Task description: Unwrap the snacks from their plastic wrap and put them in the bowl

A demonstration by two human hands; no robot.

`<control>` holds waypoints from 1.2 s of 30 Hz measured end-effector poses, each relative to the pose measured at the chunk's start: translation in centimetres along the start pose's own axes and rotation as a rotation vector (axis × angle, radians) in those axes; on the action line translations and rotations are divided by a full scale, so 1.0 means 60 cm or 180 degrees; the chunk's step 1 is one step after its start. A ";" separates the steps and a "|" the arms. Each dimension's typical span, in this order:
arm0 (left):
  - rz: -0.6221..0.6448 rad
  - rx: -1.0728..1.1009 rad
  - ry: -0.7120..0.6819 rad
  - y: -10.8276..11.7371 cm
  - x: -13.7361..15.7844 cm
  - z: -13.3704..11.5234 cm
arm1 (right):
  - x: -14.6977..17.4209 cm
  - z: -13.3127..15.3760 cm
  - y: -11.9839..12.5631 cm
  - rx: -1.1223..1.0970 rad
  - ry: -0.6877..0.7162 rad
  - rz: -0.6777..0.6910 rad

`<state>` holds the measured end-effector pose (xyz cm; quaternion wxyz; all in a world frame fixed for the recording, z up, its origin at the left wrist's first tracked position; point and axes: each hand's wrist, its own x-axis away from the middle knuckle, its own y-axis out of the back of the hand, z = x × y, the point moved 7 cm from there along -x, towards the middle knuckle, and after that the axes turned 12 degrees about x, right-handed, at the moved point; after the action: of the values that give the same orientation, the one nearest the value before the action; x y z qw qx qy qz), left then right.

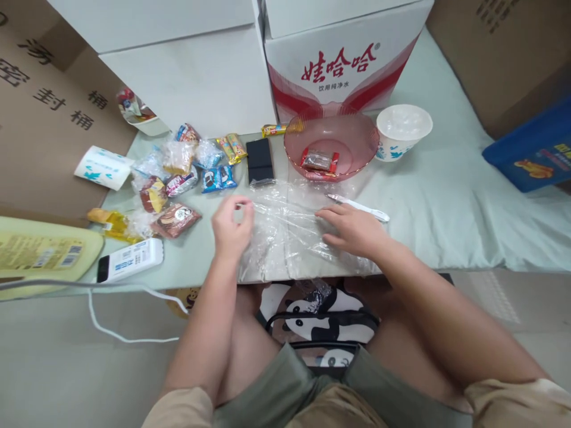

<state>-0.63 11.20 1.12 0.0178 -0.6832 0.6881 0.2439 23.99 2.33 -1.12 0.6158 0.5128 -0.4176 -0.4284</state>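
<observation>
A crinkled sheet of clear plastic film (281, 229) lies over the near edge of the green cloth. My left hand (232, 227) is closed at the film's left edge, thumb and forefinger pinched on it. With fingers spread and stretched out, my right hand (352, 229) rests flat on the film's right side. Just beyond those fingers lies a white-handled utility knife (363, 209). Behind the film stands a pink translucent bowl (294, 142) with a few red-wrapped snacks (319, 160) inside. A black phone (260, 160) lies to the left of the bowl.
Wrapped snacks (181, 156) are heaped at left, near a tipped paper cup (103, 167) and a white device (130, 260). A paper cup (404, 132) stands right of the bowl. White cartons (343, 68) close off the back. A white cable (129, 340) hangs in front.
</observation>
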 end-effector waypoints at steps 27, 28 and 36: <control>0.0151 0.1170 0.1576 0.008 0.009 0.052 | 0.008 -0.042 0.029 -0.1623 0.0091 -0.0386; 0.0090 0.1222 0.1521 0.012 0.008 0.050 | 0.011 -0.041 0.034 -0.1744 0.0070 -0.0417; 0.0687 0.2342 0.1990 0.005 0.024 0.017 | 0.030 -0.053 0.035 -0.3510 -0.0529 -0.0114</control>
<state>-1.34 10.24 -0.19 0.0253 -0.5969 0.7678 -0.2313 27.77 1.73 0.72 0.7505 0.0862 -0.1700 -0.6328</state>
